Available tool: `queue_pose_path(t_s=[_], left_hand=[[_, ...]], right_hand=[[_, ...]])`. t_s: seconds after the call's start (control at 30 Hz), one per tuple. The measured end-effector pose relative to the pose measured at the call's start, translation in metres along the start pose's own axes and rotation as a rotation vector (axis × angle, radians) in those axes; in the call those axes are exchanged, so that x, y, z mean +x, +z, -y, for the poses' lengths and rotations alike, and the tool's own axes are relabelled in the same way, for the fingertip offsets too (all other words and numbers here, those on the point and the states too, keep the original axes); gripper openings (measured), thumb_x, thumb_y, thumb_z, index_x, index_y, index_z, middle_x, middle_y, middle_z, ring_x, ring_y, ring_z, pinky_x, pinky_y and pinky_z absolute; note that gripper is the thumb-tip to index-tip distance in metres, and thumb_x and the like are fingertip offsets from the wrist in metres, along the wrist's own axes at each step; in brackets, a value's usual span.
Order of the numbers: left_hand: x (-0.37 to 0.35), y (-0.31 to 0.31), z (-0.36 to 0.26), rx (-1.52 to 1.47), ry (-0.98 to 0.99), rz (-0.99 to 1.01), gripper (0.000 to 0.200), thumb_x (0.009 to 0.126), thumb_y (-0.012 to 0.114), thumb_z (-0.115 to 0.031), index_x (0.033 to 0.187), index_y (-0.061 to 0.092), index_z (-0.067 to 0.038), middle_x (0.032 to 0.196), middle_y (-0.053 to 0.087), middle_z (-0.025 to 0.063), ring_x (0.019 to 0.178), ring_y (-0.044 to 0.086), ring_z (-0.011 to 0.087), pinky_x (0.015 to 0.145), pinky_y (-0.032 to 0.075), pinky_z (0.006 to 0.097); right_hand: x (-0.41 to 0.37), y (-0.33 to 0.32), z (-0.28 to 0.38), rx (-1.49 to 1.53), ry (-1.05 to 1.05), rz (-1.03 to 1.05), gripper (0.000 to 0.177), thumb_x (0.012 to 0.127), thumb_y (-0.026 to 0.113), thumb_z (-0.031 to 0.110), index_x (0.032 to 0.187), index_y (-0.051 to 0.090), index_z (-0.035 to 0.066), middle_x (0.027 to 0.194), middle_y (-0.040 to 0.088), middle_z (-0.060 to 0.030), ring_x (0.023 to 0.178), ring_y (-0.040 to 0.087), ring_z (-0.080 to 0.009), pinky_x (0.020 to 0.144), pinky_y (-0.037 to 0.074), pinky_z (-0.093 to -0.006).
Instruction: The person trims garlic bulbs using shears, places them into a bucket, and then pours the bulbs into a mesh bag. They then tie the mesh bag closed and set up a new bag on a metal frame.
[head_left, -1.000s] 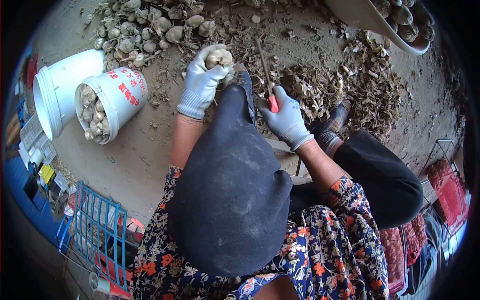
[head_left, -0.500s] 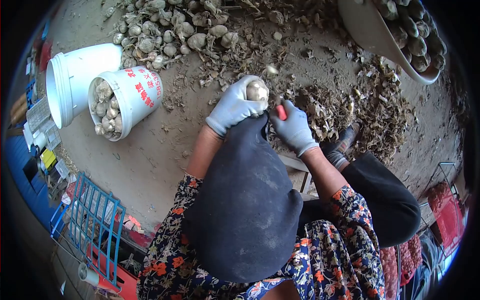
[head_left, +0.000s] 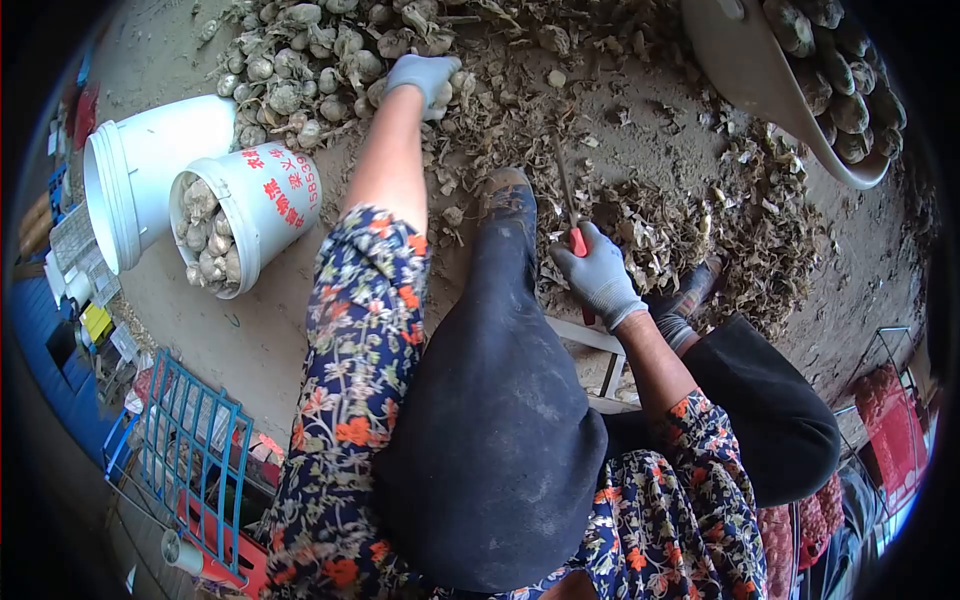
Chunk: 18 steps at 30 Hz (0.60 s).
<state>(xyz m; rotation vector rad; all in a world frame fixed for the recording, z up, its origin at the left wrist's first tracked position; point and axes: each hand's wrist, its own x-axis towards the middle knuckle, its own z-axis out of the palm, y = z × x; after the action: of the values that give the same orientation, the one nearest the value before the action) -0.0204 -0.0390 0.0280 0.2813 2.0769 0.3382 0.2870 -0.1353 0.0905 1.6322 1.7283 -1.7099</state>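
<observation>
My left hand [head_left: 422,82], in a pale grey glove, reaches to the near edge of a heap of garlic bulbs [head_left: 285,97]. It lies over bulbs there, and most of its fingers are hidden, so its grip cannot be made out. My right hand [head_left: 600,270], gloved too, is closed around the red handle of a knife [head_left: 566,185]. The thin, dark blade points away from me, above the dirt floor beside a shoe.
Dry husks and trimmings [head_left: 690,225] lie right of my knee. At left, a white bucket [head_left: 270,195] holding garlic lies tipped beside another white bucket [head_left: 170,165]. A pale tub [head_left: 745,80] with filled contents stands top right. A blue metal rack [head_left: 195,440] is at lower left.
My left hand has moved forward and left from my knee to the heap; the garlic bulb it held is out of sight. My right hand has lowered slightly, and the knife blade now shows.
</observation>
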Motion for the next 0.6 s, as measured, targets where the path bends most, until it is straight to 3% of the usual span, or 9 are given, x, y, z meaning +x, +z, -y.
queue_pose_path(t_s=[0.03, 0.1, 0.13, 0.27, 0.33, 0.37, 0.43, 0.47, 0.6], left_hand=[[0.025, 0.007, 0.005, 0.182, -0.006, -0.073, 0.029, 0.084, 0.064, -0.032, 0.074, 0.060, -0.005, 0.064, 0.058, 0.0047, 0.046, 0.050, 0.0158, 0.047, 0.048, 0.0333], [0.013, -0.001, 0.009, 0.035, -0.047, 0.003, 0.029, 0.085, 0.061, -0.030, 0.071, 0.060, -0.005, 0.061, 0.054, 0.0029, 0.042, 0.044, 0.0127, 0.043, 0.041, 0.0315], [0.011, -0.010, 0.018, -0.145, -0.064, 0.127, 0.022, 0.085, 0.064, -0.023, 0.081, 0.058, -0.003, 0.058, 0.049, 0.0009, 0.039, 0.035, 0.0089, 0.041, 0.032, 0.0276], [-0.030, -0.012, 0.058, -0.353, 0.179, 0.162, 0.036, 0.076, 0.074, -0.018, 0.101, 0.056, 0.001, 0.081, 0.064, 0.0086, 0.060, 0.058, 0.0137, 0.054, 0.050, 0.0303], [-0.050, -0.004, 0.081, -0.356, 0.680, 0.063, 0.065, 0.069, 0.080, -0.015, 0.122, 0.048, 0.002, 0.107, 0.062, 0.0123, 0.091, 0.061, 0.0150, 0.079, 0.052, 0.0292], [-0.067, -0.002, 0.084, -0.358, 0.675, 0.063, 0.065, 0.069, 0.080, -0.015, 0.122, 0.048, 0.002, 0.107, 0.062, 0.0123, 0.091, 0.061, 0.0150, 0.079, 0.052, 0.0292], [-0.095, 0.000, 0.074, -0.250, 0.704, 0.069, 0.077, 0.066, 0.082, -0.017, 0.130, 0.044, 0.001, 0.125, 0.053, 0.0142, 0.114, 0.052, 0.0162, 0.097, 0.044, 0.0286], [-0.094, 0.004, 0.079, -0.176, 0.841, -0.001, 0.074, 0.067, 0.081, -0.012, 0.130, 0.044, 0.000, 0.126, 0.052, 0.0131, 0.114, 0.053, 0.0171, 0.096, 0.045, 0.0293], [-0.120, 0.011, 0.067, -0.362, 0.778, 0.122, 0.074, 0.068, 0.076, 0.001, 0.132, 0.040, -0.002, 0.123, 0.053, 0.0124, 0.113, 0.054, 0.0195, 0.094, 0.049, 0.0319]], right_hand=[[0.000, -0.001, 0.003, 0.002, 0.001, -0.005, 0.037, 0.080, 0.062, 0.031, 0.093, 0.050, -0.002, 0.088, 0.061, -0.0282, 0.089, 0.058, -0.0468, 0.076, 0.046, -0.0478], [-0.003, -0.003, 0.007, -0.032, -0.004, 0.021, 0.038, 0.080, 0.062, 0.031, 0.093, 0.049, -0.002, 0.087, 0.061, -0.0300, 0.090, 0.059, -0.0473, 0.076, 0.047, -0.0479], [-0.004, -0.005, 0.007, -0.039, -0.005, 0.044, 0.038, 0.081, 0.061, 0.031, 0.094, 0.048, -0.002, 0.087, 0.061, -0.0308, 0.089, 0.059, -0.0472, 0.077, 0.047, -0.0482], [-0.002, -0.009, -0.003, -0.244, -0.099, -0.048, 0.034, 0.084, 0.058, 0.029, 0.096, 0.047, -0.001, 0.086, 0.061, -0.0288, 0.086, 0.060, -0.0455, 0.077, 0.048, -0.0497], [0.001, -0.009, -0.005, -0.338, -0.180, -0.135, 0.032, 0.085, 0.057, 0.027, 0.100, 0.048, 0.001, 0.086, 0.060, -0.0269, 0.085, 0.060, -0.0442, 0.076, 0.048, -0.0503], [0.004, -0.010, -0.001, -0.356, -0.212, -0.178, 0.032, 0.085, 0.057, 0.027, 0.102, 0.048, 0.001, 0.087, 0.060, -0.0260, 0.085, 0.059, -0.0441, 0.075, 0.047, -0.0506], [0.005, -0.013, 0.014, -0.422, -0.235, -0.208, 0.034, 0.084, 0.058, 0.025, 0.107, 0.049, 0.002, 0.091, 0.060, -0.0238, 0.087, 0.059, -0.0422, 0.076, 0.047, -0.0490], [0.004, -0.016, 0.024, -0.460, -0.272, -0.251, 0.035, 0.083, 0.059, 0.025, 0.109, 0.049, 0.003, 0.091, 0.060, -0.0235, 0.086, 0.059, -0.0418, 0.075, 0.048, -0.0489], [-0.001, -0.025, 0.051, -0.574, -0.299, -0.260, 0.042, 0.083, 0.059, 0.032, 0.111, 0.047, 0.003, 0.097, 0.059, -0.0228, 0.091, 0.060, -0.0394, 0.079, 0.047, -0.0487]])
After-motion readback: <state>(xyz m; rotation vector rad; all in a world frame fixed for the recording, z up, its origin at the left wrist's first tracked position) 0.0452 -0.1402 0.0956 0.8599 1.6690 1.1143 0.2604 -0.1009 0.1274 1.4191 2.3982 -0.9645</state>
